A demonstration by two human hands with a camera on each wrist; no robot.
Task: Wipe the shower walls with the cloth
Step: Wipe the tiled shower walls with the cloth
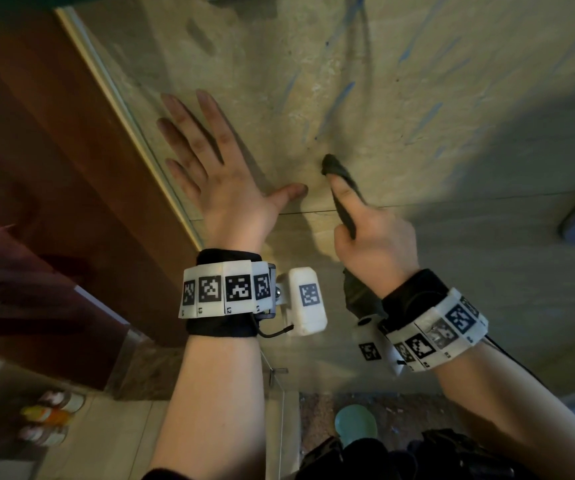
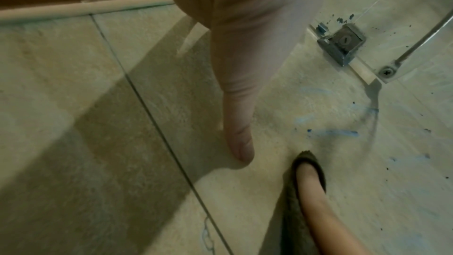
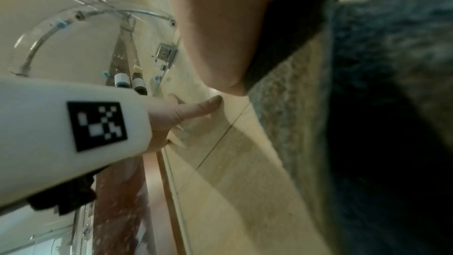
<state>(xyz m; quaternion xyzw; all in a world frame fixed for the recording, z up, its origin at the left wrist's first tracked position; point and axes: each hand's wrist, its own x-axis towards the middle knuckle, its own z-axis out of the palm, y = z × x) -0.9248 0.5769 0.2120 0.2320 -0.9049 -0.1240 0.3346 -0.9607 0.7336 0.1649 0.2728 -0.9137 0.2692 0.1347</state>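
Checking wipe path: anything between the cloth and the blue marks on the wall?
Nothing visible. The right hand presses the cloth on the tile; blue marks lie above on bare wall. The left hand rests flat alongside, clear of them.

A brown wooden door frame [image 1: 71, 140] is running along the left, edged by a pale trim strip [image 1: 123, 109]. Bottles with orange and white labels [image 1: 50, 415] are lying on the floor at lower left. A pale green round object [image 1: 355, 422] is sitting below. A chrome bracket [image 2: 342, 45] is clamping a clear curved shelf [image 3: 49, 32], with two small bottles [image 3: 131, 82] standing near it.
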